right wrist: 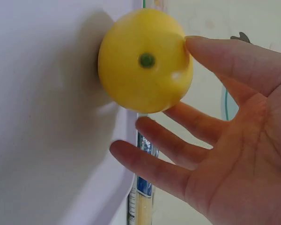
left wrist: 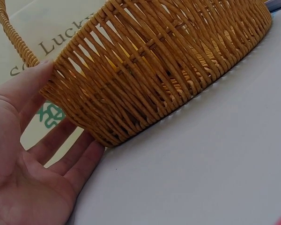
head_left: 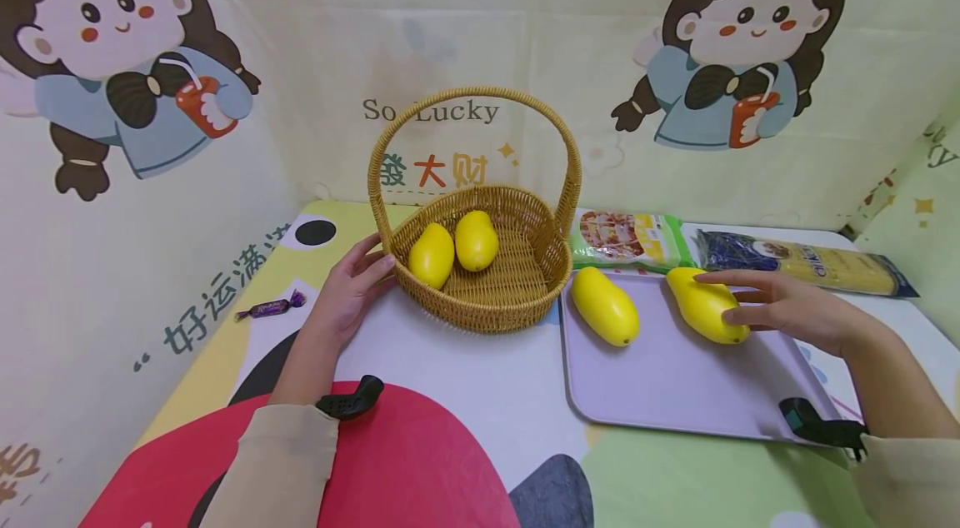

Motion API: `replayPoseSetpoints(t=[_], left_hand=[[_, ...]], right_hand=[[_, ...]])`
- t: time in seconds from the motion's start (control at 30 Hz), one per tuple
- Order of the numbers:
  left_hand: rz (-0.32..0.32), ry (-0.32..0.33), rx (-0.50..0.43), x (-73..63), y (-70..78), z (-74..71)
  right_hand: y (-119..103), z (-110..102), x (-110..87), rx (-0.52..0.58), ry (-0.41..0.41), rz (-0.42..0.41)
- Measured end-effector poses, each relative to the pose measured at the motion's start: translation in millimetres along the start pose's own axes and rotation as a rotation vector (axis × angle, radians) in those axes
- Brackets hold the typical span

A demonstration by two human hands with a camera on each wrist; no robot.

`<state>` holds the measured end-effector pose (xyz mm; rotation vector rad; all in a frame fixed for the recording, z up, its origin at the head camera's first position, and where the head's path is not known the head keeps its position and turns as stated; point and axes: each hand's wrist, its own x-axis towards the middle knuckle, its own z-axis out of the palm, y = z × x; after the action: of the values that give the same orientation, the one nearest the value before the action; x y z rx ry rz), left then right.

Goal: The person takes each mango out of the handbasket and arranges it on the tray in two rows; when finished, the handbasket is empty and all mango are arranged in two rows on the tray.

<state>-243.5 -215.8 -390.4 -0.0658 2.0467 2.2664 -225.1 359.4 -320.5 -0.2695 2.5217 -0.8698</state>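
Observation:
A wicker basket (head_left: 487,311) with a tall arched handle stands on the table and holds two yellow mangoes (head_left: 431,256). At its left side, my left hand (head_left: 352,295) touches the wall with extended fingers; the thumb (left wrist: 42,75) rests at the rim by the handle's foot. To the right, a lilac tray (head_left: 675,395) bears two more mangoes. Over the right-hand mango (head_left: 705,307) my right hand (head_left: 802,311) is spread, thumb and index finger at its surface. In the right wrist view that mango (right wrist: 143,61) sits on the tray, the other fingers apart from it.
Behind the tray lie a green-edged food packet (head_left: 630,238) and a long packet of noodles (head_left: 810,260). A purple wrapped candy (head_left: 272,307) is left of the basket. Printed cloth (head_left: 330,78) hangs close behind the table. The other tray mango (head_left: 604,307) lies near the tray's left edge.

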Motion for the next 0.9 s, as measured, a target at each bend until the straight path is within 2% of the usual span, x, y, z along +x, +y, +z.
replayPoseSetpoints(t=[0.2,0.67,0.8,0.9], left_hand=[[0.005,0.000,-0.005,0.5,-0.2,-0.2],[0.014,-0.001,-0.028,1.2,-3.1,0.8],[0.007,-0.001,-0.023,1.6,-3.1,0.7],[0.003,0.001,-0.019,1.9,-2.5,0.4]], right_hand=[[-5,3,1.0,-0.023,0.050,-0.009],[-18,5,1.0,-0.138,0.136,0.033],[-32,1,3.7,-0.188,0.170,-0.010],[-43,-1,6.1,-0.185,0.182,-0.043]])
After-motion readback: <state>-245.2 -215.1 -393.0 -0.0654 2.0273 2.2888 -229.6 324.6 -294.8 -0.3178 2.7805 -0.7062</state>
